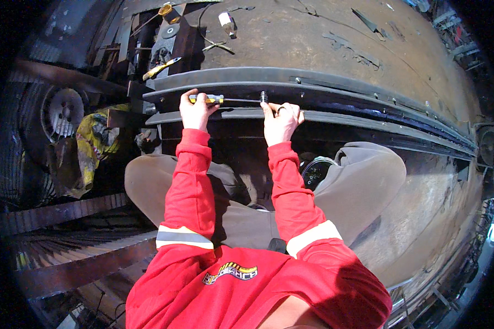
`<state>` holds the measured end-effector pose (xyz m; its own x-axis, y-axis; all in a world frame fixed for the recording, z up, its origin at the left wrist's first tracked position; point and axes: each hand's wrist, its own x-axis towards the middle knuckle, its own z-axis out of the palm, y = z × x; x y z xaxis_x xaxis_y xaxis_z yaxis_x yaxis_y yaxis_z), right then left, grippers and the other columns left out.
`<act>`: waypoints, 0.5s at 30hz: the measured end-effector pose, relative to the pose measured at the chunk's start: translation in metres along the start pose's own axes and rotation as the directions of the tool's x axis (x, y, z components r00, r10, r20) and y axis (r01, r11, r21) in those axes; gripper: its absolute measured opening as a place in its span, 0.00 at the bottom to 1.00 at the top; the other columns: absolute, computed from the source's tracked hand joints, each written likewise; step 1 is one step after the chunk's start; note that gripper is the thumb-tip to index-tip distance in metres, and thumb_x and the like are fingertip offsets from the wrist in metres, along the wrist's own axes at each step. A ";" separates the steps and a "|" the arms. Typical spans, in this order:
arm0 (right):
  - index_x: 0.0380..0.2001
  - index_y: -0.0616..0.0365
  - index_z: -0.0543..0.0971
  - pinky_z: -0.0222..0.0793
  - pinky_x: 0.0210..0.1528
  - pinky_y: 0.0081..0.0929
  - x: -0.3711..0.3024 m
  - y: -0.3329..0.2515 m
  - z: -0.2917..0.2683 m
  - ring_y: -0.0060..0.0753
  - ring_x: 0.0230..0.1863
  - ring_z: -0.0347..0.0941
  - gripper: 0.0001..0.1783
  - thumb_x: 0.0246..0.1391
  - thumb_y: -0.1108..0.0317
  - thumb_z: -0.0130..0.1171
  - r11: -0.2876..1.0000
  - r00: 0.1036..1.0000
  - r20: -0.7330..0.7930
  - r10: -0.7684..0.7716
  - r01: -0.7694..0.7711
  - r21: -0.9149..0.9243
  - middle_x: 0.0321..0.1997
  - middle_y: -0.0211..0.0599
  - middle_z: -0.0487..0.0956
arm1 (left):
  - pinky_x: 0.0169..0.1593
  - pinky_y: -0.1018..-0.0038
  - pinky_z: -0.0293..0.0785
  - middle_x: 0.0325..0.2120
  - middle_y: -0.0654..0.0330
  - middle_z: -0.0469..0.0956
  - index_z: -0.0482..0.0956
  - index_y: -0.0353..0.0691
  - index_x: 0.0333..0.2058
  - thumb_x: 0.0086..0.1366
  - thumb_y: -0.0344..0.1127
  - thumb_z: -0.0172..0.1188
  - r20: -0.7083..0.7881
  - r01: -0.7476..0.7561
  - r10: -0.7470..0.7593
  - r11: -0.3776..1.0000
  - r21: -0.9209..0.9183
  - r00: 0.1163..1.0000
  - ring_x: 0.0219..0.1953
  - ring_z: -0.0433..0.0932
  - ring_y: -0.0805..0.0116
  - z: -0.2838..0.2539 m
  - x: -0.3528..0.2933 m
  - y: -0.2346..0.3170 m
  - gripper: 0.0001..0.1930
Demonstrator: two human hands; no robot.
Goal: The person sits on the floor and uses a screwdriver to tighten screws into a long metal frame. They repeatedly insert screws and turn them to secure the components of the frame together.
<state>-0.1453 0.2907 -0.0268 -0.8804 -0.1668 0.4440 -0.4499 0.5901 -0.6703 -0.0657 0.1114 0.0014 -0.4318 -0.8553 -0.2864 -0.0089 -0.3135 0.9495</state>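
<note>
My left hand [194, 116] is closed round the yellow and black handle of a screwdriver [217, 100], held level with its shaft pointing right. The shaft ends by a small dark metal cylinder [263, 97], possibly a fastener. My right hand [280, 125] pinches at the lower end of this cylinder, thumb and forefinger close to the screwdriver's tip. Whether the tip touches the piece is too small to tell. Both hands are over long dark steel rails [335, 91], which run side by side from left to right in front of my knees and carry several bolts.
A round container of small parts [316, 171] stands between my legs. Beyond the rails lie a yellow-handled brush [162, 68], a bottle [227, 24] and an orange-brown cup [168, 13]. At left are a wheel [65, 109], a yellow plastic bag [95, 137] and steel beams [93, 266].
</note>
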 end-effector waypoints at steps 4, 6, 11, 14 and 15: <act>0.19 0.51 0.82 0.53 0.50 0.39 0.000 0.000 -0.001 0.34 0.38 0.67 0.09 0.38 0.60 0.70 1.000 1.000 0.000 -0.009 0.009 0.000 0.22 0.26 0.72 | 0.20 0.67 0.79 0.24 0.52 0.74 0.63 0.31 0.45 0.58 0.32 0.58 -0.037 0.093 -0.086 0.913 0.397 0.996 0.18 0.76 0.66 0.004 0.003 0.010 0.20; 0.19 0.52 0.81 0.53 0.50 0.39 0.000 0.001 -0.002 0.34 0.38 0.67 0.09 0.38 0.60 0.70 1.000 1.000 -0.001 -0.011 0.011 0.010 0.23 0.26 0.72 | 0.24 0.64 0.76 0.26 0.46 0.78 0.67 0.29 0.43 0.55 0.44 0.62 -0.009 0.115 -0.143 0.752 0.649 0.990 0.20 0.78 0.61 0.001 0.014 0.019 0.25; 0.19 0.52 0.83 0.52 0.52 0.39 0.000 0.001 -0.002 0.33 0.37 0.67 0.09 0.38 0.61 0.71 1.000 1.000 -0.021 -0.005 0.005 0.028 0.21 0.25 0.71 | 0.52 0.59 0.71 0.40 0.39 0.78 0.78 0.31 0.41 0.57 0.60 0.47 0.118 -0.117 -0.099 0.016 0.993 0.988 0.47 0.77 0.45 0.003 0.025 0.030 0.33; 0.19 0.52 0.82 0.52 0.51 0.39 0.001 0.002 -0.002 0.33 0.38 0.67 0.09 0.38 0.61 0.71 0.999 0.999 -0.037 -0.004 0.006 0.042 0.22 0.26 0.71 | 0.52 0.58 0.71 0.40 0.38 0.77 0.80 0.33 0.39 0.60 0.56 0.41 0.158 -0.162 -0.084 -0.054 0.985 0.984 0.46 0.77 0.44 0.008 0.015 0.025 0.31; 0.19 0.52 0.82 0.52 0.51 0.39 0.000 0.001 -0.002 0.33 0.38 0.67 0.09 0.38 0.61 0.71 0.999 0.999 -0.038 -0.003 0.005 0.049 0.22 0.26 0.72 | 0.52 0.58 0.71 0.40 0.39 0.78 0.80 0.33 0.39 0.61 0.57 0.41 0.170 -0.176 -0.080 -0.069 0.982 0.982 0.45 0.77 0.44 0.003 0.018 0.023 0.30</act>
<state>-0.1449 0.2927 -0.0262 -0.8727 -0.1384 0.4682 -0.4610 0.5496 -0.6968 -0.0764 0.0902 0.0191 -0.5770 -0.7448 -0.3353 -0.8091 0.5773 0.1100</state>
